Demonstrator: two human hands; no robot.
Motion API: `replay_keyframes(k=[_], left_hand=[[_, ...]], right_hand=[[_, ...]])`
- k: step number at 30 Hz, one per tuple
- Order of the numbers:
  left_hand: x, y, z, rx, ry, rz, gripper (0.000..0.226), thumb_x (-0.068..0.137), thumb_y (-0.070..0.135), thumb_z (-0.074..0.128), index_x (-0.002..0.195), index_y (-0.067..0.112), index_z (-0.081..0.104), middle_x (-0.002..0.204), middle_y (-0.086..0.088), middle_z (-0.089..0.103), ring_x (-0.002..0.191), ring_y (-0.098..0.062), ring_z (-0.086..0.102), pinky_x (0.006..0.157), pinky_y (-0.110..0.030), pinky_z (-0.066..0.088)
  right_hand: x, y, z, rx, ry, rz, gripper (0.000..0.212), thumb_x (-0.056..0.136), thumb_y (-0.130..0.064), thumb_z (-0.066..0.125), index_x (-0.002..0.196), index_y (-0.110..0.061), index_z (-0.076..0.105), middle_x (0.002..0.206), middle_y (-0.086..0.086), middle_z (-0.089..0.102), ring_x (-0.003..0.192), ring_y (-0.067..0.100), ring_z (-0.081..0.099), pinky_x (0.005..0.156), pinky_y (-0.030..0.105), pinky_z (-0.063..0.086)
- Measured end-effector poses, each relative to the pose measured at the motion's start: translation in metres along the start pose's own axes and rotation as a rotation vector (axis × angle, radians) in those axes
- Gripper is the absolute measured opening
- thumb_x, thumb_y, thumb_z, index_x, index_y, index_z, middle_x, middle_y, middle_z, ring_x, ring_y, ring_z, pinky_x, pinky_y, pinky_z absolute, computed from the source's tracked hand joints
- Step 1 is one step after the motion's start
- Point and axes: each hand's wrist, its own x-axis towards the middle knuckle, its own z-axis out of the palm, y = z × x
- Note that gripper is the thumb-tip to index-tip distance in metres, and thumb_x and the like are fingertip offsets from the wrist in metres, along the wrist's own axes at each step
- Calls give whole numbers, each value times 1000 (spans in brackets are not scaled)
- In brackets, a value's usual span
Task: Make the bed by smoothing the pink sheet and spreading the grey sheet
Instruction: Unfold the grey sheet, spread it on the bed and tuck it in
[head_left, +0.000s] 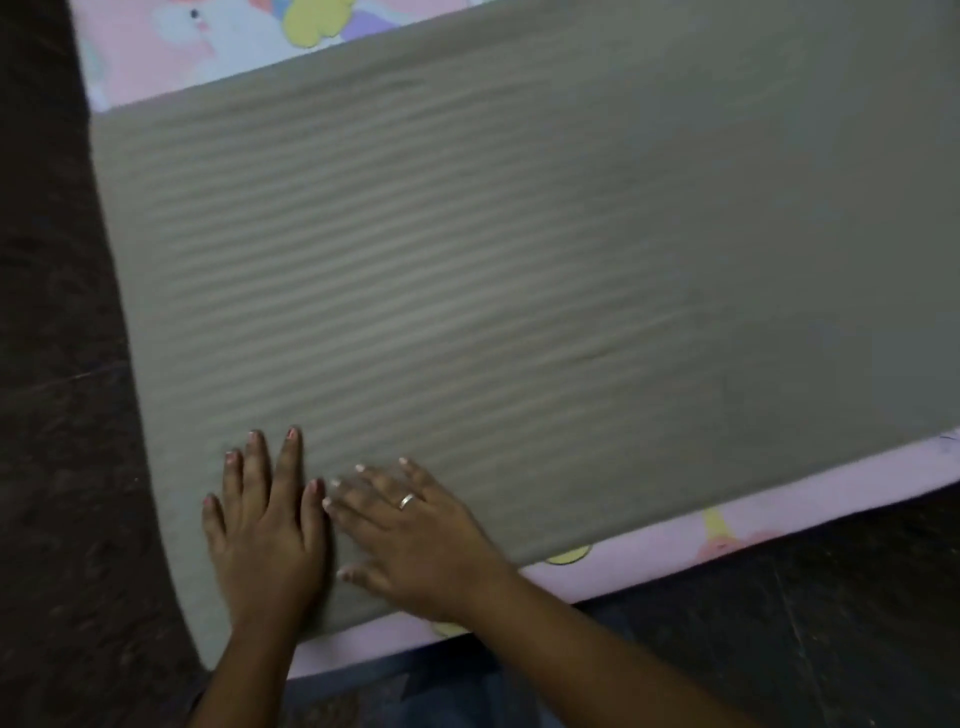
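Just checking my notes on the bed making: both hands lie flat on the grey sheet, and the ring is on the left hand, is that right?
Not quite. The ring is on the right hand, as the head view shows. Both hands, the left hand too, do lie flat on the grey sheet.

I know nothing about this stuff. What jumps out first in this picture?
A broad grey sheet fills most of the view, spread over the bed with fine ripples running across it. Two bare hands lie flat on its near corner, the left hand beside the right hand, which wears a ring. A pink sheet with cartoon prints peeks out at the top left and along the near edge.
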Motion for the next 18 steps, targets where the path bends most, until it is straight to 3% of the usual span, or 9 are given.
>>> replay_keyframes(k=[2,3,7,11,14,18], left_hand=[[-5,-15,-1,-50,26,-82,59,92,46,24,148,28,29,155,-10,25,143,-30,19,110,-54,19],[-8,-20,-1,-76,41,-116,59,92,46,25,148,27,30,155,-12,25,142,-32,21,109,-55,21],[-22,-42,3,-184,87,-237,61,92,49,25,148,24,29,154,-15,25,140,-36,24,109,-54,24],[-35,-61,10,-503,151,-422,67,89,55,29,149,26,24,155,-12,24,141,-29,24,113,-41,22],[-38,-60,13,-617,175,-479,65,90,53,33,149,29,23,152,-2,34,136,-23,35,108,-36,31],[-37,-54,6,-631,160,-523,65,88,54,34,148,33,24,146,0,43,126,-27,48,97,-38,41]], right_hand=[[10,17,-8,85,21,-119,57,92,-49,34,141,-21,44,146,2,44,138,22,36,112,43,23],[15,39,-15,101,64,-92,57,92,-47,37,141,-18,45,146,5,45,137,24,37,111,43,26],[24,167,-52,-20,282,483,62,92,-43,35,140,-5,44,144,20,44,132,39,41,110,50,31],[20,226,-69,-151,297,906,66,95,-48,23,151,-14,23,156,16,24,143,35,21,115,53,14],[42,195,-58,-163,277,873,67,95,-51,19,152,-15,21,157,15,21,144,36,18,115,54,12],[80,119,-29,-150,229,706,66,95,-50,26,150,-14,28,154,17,28,140,39,28,112,56,20]])
